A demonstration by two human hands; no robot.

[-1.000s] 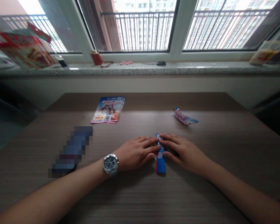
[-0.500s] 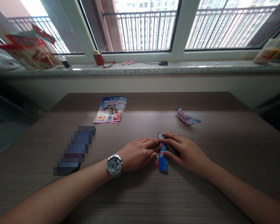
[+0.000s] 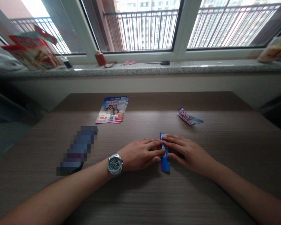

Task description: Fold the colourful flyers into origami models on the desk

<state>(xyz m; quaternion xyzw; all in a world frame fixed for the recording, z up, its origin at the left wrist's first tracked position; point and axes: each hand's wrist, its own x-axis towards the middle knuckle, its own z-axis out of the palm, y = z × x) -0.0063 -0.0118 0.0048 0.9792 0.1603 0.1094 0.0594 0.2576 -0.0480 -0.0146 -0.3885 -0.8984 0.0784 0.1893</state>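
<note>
A narrow folded blue leaflet [image 3: 165, 162] lies on the wooden table [image 3: 201, 187] in front of me. My left hand [image 3: 140, 153], with a wristwatch [image 3: 115, 163] on its wrist, lies flat with its fingertips pressing on the leaflet from the left. My right hand [image 3: 186, 152] lies flat on the other side, fingers stretched onto the leaflet's upper part. The fingertips of both hands meet over the strip. Most of the leaflet's middle is hidden under the fingers.
A stack of colourful flyers [image 3: 112, 110] lies at the far left of the table. A folded paper piece [image 3: 189, 117] lies at the far right. A blurred-out dark object [image 3: 78, 150] sits left of my forearm. The stone windowsill [image 3: 140, 68] holds bags, a red box and scissors.
My fingertips have slid slightly along the folded leaflet. The view has drifted a little, so everything sits slightly further right. Nothing was lifted.
</note>
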